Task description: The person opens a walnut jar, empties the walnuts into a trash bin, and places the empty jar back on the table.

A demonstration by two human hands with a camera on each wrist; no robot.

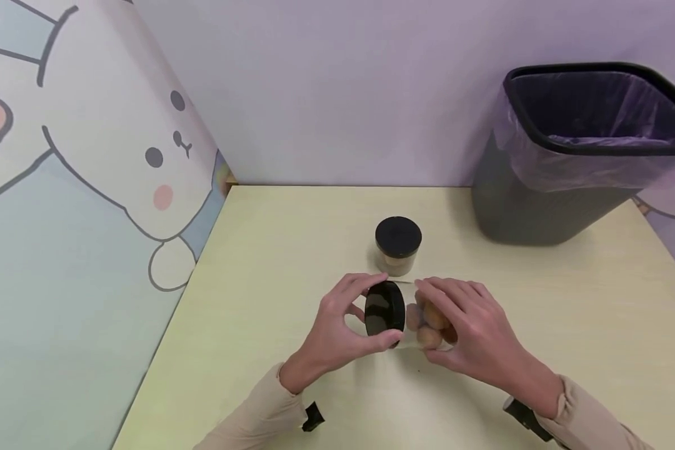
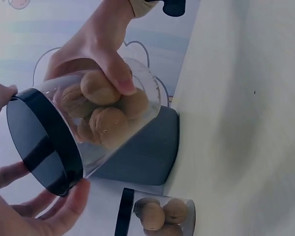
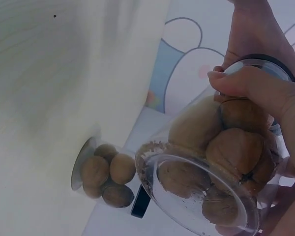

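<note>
My right hand [image 1: 472, 331] grips the clear body of a jar [image 2: 147, 93] that is tilted on its side above the table. Several round brown nuts, which look like walnuts [image 3: 236, 152], lie inside it. The fingers and thumb of my left hand [image 1: 337, 325] pinch the rim of the jar's black lid [image 1: 385, 312]. In the left wrist view the lid sits at the jar's mouth; whether it is loose I cannot tell. Just beyond my hands a second jar [image 1: 396, 264] with a black lid stands upright, also with several nuts in it [image 3: 108, 174].
A grey bin [image 1: 531, 206] with a black rim and a thin liner stands at the back right of the pale table [image 1: 292, 231]. Behind runs a plain wall [image 1: 337, 94]. On the left is a wall with a cartoon animal [image 1: 107, 112].
</note>
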